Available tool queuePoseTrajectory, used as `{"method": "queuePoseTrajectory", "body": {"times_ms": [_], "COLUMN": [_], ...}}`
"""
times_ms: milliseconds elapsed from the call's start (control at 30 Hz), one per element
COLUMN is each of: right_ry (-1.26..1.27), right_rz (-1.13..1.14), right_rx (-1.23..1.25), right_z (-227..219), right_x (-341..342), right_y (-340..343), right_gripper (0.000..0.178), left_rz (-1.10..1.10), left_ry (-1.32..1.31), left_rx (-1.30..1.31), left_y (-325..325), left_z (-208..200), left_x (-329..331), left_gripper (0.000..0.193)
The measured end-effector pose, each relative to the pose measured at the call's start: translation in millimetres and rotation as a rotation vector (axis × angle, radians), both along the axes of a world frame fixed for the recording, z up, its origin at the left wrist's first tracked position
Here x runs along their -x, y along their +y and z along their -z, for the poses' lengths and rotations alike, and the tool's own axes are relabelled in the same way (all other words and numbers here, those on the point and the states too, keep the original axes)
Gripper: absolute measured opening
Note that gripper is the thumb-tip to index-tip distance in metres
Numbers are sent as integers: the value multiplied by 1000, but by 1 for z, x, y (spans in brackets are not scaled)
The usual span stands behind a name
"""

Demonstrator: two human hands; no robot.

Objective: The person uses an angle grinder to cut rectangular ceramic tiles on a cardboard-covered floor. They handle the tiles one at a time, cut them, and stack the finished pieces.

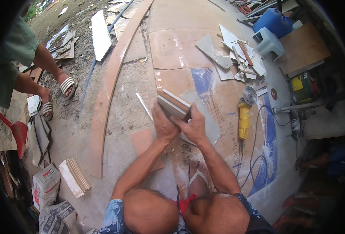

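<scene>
In front of my knees I hold up a small stack of cut tile pieces (173, 102), white and reddish-brown along their edges. My left hand (164, 125) is closed round the stack's left side. My right hand (194, 125) grips its right side, with the thumb across the near face. Below the stack, a grey tile slab (210, 126) lies on the cardboard. A thin white strip (144, 106) is on the floor just left of my left hand, and a flat pinkish tile piece (143, 142) lies near my left forearm.
To the right lies a yellow angle grinder (244, 121), its cord trailing nearby. Broken tiles (244, 58) are heaped beyond it, near a pale stool (269, 43) and a blue jug (272, 21). A long plank (109, 84) runs along the left. Another person's sandaled foot (67, 85) stands beyond it.
</scene>
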State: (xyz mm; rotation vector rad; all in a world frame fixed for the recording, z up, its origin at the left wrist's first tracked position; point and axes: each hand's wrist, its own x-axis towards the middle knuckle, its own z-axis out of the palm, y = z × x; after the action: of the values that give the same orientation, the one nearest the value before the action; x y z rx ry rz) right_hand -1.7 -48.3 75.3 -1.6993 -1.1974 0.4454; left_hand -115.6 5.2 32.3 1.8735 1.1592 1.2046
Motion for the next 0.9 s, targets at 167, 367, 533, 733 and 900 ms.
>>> {"method": "queuePoseTrajectory", "body": {"times_ms": [167,367,533,733,900], "right_ry": [134,195,177,88,162], "right_rz": [-111,-187,-93,-27,0], "right_rx": [-36,-18,-226,-363,-258], "right_z": [9,16,60,92,108], "right_x": [-49,-54,-35,-19,-13], "right_y": [-15,-29,-28,-31,-25], "right_gripper": [60,71,90,91,82], "left_rz": [129,395,465,466,472], "left_ry": [-29,-161,-73,-31,-4], "left_rx": [-161,160,164,266,271], "left_y": [-3,-1,8,3,0], "left_z": [9,11,15,38,52], "left_x": [-22,1,2,11,16], "left_gripper": [119,114,112,103,85]}}
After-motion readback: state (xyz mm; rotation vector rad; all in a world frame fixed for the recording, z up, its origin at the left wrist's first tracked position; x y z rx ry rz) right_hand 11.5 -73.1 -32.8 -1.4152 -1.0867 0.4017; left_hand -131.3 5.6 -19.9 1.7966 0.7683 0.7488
